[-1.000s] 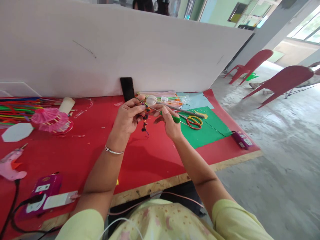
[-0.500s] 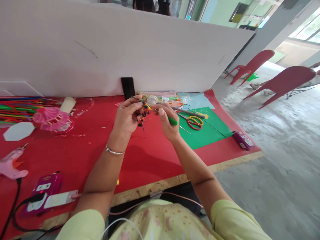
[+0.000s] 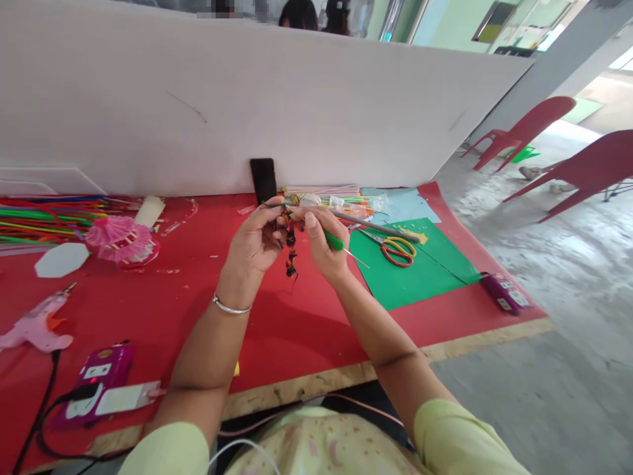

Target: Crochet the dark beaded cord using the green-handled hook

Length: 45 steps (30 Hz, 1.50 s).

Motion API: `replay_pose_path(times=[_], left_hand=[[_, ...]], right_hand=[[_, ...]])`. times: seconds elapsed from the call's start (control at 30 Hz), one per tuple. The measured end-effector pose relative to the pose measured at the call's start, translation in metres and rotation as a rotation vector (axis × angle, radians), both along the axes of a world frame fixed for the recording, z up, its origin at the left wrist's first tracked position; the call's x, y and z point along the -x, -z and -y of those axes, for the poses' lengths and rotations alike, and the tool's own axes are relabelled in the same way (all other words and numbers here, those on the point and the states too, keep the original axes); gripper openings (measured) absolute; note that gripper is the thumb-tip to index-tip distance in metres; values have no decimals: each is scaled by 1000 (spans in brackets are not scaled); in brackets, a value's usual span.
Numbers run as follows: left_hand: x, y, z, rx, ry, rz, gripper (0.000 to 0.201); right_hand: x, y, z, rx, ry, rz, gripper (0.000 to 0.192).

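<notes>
Mid-stitch: left hand (image 3: 254, 241) pinches the dangling dark red-and-black crocheted yarn strand (image 3: 291, 254) above the red bench (image 3: 163, 310). Right hand (image 3: 324, 247) clenches the green-handled metal crochet hook (image 3: 335, 242). Next move likely needs the hook tip back in the loop.

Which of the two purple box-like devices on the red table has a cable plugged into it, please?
The purple device at the near left edge: a black cable runs into it. The other one, right of the green paper, shows none.

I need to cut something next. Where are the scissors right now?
In the head view, the scissors lie on the green paper sheet, right of the right hand, near the table's far right end.
</notes>
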<state>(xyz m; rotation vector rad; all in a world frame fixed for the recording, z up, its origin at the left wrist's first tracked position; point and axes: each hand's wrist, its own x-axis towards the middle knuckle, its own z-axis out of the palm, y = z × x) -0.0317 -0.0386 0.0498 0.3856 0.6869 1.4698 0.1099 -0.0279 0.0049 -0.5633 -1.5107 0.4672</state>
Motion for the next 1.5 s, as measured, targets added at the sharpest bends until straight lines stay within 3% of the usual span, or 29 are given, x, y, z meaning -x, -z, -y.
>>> replay_pose_path(times=[0.17, 0.6, 0.93, 1.13, 1.5], left_hand=[[-3, -1, 1, 4, -18, -24, 16], [-3, 5, -2, -105, -12, -138, 17], [-6, 6, 0, -109, -33, -141, 16], [-7, 7, -1, -127, -28, -124, 19], [-13, 13, -2, -189, -144, -250, 16]], right_hand=[[-1, 1, -2, 2, -39, -18, 35], [-3, 0, 0, 19, 38, 61, 42], [-3, 2, 0, -53, 32, 17, 34], [-4, 1, -1, -26, 81, 74, 40], [-2, 3, -1, -102, 62, 56, 27]])
